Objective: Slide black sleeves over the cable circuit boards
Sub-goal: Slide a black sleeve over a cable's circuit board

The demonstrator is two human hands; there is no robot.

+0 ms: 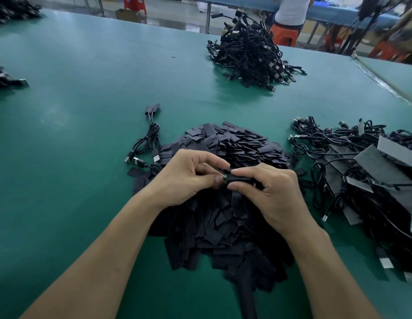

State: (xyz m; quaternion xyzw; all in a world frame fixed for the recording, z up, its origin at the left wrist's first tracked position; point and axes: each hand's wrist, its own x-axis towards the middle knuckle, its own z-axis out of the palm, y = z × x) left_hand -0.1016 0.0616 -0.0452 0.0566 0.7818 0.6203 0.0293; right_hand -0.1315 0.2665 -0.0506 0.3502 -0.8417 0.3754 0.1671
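Head view: over the green table [85, 88], left hand [184, 178] fingers pinch a circuit board [224, 177], right hand [274, 192] fingers a black sleeve [243, 180].

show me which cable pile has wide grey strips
The sprawling pile on the right, beside the right hand: wide grey strips lie across its cables. The tall heap farther back and the small bunch by the left hand have none.

Sleeve pile [235, 143] – matt black, cloth-like; table [85, 88] – smooth green mat w/ slight sheen; cables [248, 51] glossy black plastic.
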